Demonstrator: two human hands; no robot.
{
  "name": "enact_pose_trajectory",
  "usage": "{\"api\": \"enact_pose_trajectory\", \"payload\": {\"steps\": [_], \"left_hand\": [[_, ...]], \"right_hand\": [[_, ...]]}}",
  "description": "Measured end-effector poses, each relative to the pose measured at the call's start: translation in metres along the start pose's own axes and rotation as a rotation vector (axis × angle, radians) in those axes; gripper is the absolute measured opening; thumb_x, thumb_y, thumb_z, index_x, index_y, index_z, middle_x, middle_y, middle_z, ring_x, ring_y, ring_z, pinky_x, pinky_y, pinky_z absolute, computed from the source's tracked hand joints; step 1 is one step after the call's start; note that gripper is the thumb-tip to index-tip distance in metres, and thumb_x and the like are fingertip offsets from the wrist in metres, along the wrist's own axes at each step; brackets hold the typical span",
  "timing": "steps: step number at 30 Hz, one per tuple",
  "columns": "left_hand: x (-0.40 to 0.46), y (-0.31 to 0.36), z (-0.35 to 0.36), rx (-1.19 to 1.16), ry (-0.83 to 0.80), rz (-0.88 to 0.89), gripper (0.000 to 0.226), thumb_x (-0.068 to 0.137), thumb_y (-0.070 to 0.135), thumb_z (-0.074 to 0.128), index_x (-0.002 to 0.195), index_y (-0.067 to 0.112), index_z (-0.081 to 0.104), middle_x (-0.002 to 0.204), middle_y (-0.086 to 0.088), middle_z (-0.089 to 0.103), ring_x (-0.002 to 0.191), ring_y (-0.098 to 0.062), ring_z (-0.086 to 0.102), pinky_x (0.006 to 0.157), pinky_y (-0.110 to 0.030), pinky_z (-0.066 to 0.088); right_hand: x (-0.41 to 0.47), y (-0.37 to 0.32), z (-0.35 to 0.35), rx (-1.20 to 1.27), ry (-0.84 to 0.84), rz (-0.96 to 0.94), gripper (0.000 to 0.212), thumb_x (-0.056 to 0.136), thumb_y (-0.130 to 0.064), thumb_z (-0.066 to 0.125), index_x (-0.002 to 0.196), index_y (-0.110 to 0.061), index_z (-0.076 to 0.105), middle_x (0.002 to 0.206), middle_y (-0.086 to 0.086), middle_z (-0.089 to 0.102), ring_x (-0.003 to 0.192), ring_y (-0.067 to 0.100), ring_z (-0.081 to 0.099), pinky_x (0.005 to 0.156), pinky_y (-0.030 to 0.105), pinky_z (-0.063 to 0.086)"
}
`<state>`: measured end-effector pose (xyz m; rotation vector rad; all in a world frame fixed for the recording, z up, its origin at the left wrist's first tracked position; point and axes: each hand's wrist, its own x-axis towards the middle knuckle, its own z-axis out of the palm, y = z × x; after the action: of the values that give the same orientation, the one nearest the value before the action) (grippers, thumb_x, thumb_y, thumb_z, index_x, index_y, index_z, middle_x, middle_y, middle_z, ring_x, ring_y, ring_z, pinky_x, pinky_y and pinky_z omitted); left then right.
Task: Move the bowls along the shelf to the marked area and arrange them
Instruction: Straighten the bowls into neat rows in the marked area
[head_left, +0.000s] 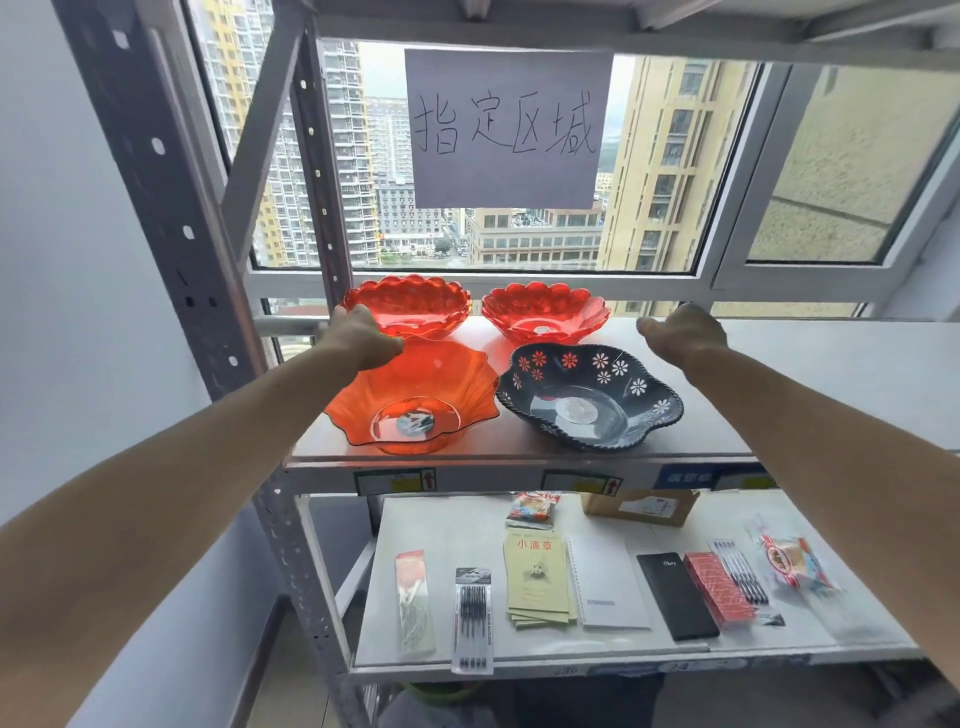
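Observation:
Four bowls stand in a two-by-two block on the upper shelf (779, 374), under a grey paper sign (506, 127) with handwritten characters. At the back are two red scalloped bowls, one on the left (415, 301) and one on the right (545, 312). A wavy orange bowl (415, 400) is at the front left. Beside it, at the front right, is a black bowl with flowers (587, 400). My left hand (363, 338) lies between the back-left red bowl and the orange bowl, touching the red bowl's front wall, thumb apart. My right hand (683, 332) hovers with spread fingers to the right of the bowls, holding nothing.
The metal rack's upright (171, 218) is close on the left, and a window is behind. The upper shelf continues bare to the right. On the lower shelf (441, 519) lie pen packs, notebooks, a cardboard box (639, 506) and snack packets.

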<state>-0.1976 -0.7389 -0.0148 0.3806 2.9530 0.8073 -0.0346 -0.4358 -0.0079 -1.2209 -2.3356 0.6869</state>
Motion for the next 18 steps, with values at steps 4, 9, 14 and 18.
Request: {"api": "enact_pose_trajectory", "payload": {"steps": [4, 9, 14, 18], "left_hand": [[0.021, 0.043, 0.007, -0.017, 0.067, 0.154, 0.062, 0.09, 0.039, 0.058, 0.136, 0.001, 0.045, 0.139, -0.02, 0.05, 0.124, -0.036, 0.05, 0.099, -0.04, 0.044], [0.056, 0.094, 0.037, -0.126, -0.01, 0.198, 0.028, 0.09, 0.03, 0.061, 0.098, 0.002, 0.063, 0.1, -0.02, 0.063, 0.089, -0.032, 0.061, 0.08, -0.036, 0.05], [0.092, 0.127, 0.077, -0.249, -0.155, 0.092, 0.025, 0.091, 0.02, 0.062, 0.084, -0.004, 0.06, 0.084, -0.022, 0.059, 0.092, -0.042, 0.069, 0.081, -0.05, 0.059], [0.113, 0.14, 0.101, -0.213, -0.182, 0.038, 0.029, 0.091, 0.026, 0.063, 0.087, -0.002, 0.055, 0.083, -0.02, 0.064, 0.089, -0.035, 0.073, 0.072, -0.043, 0.062]], "right_hand": [[0.033, -0.009, 0.007, 0.067, -0.009, -0.081, 0.053, 0.088, -0.046, 0.059, 0.113, 0.001, 0.064, 0.118, 0.02, 0.066, 0.109, 0.037, 0.061, 0.086, 0.034, 0.048], [0.084, -0.007, 0.023, 0.102, -0.059, -0.171, 0.045, 0.089, -0.038, 0.064, 0.107, 0.004, 0.067, 0.112, 0.02, 0.069, 0.104, 0.034, 0.062, 0.088, 0.037, 0.048], [0.14, -0.003, 0.038, 0.047, -0.145, -0.2, 0.041, 0.087, -0.038, 0.066, 0.084, 0.003, 0.07, 0.084, 0.018, 0.069, 0.079, 0.029, 0.061, 0.067, 0.032, 0.046], [0.175, -0.006, 0.05, 0.06, -0.223, -0.163, 0.042, 0.085, -0.043, 0.067, 0.073, -0.004, 0.062, 0.071, 0.014, 0.06, 0.069, 0.027, 0.058, 0.067, 0.036, 0.051]]}}
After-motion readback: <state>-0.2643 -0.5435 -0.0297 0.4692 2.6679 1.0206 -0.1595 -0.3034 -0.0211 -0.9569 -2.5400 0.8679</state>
